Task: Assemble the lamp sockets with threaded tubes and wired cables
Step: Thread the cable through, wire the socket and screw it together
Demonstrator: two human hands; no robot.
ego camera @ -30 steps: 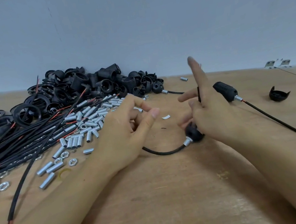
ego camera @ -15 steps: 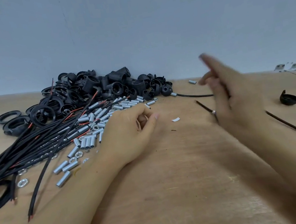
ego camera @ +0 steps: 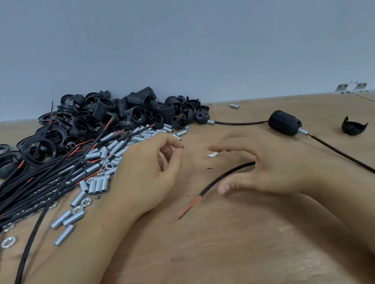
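My left hand (ego camera: 147, 174) rests on the wooden table (ego camera: 199, 261) beside the heap of silver threaded tubes (ego camera: 104, 176); its fingers are loosely curled and hold nothing that I can see. My right hand (ego camera: 273, 168) hovers low with fingers spread and blurred. A black cable with a red stripped end (ego camera: 214, 182) runs out from under its palm, between thumb and fingers. An assembled black lamp socket (ego camera: 284, 122) lies beyond the right hand, its cable (ego camera: 360, 164) trailing off to the right. A black cap with a tube (ego camera: 202, 117) lies near the pile.
A pile of black socket parts and rings (ego camera: 105, 120) sits at the back left against the wall. A bundle of black cables (ego camera: 30, 189) and loose nuts (ego camera: 8, 242) lie at left. A lone black cap (ego camera: 353, 128) is at right and a white scrap (ego camera: 212, 154) between the hands.
My right hand has swung from raised down to the table, over a cable end. The assembled socket now lies uncovered behind it. My left hand has barely moved.
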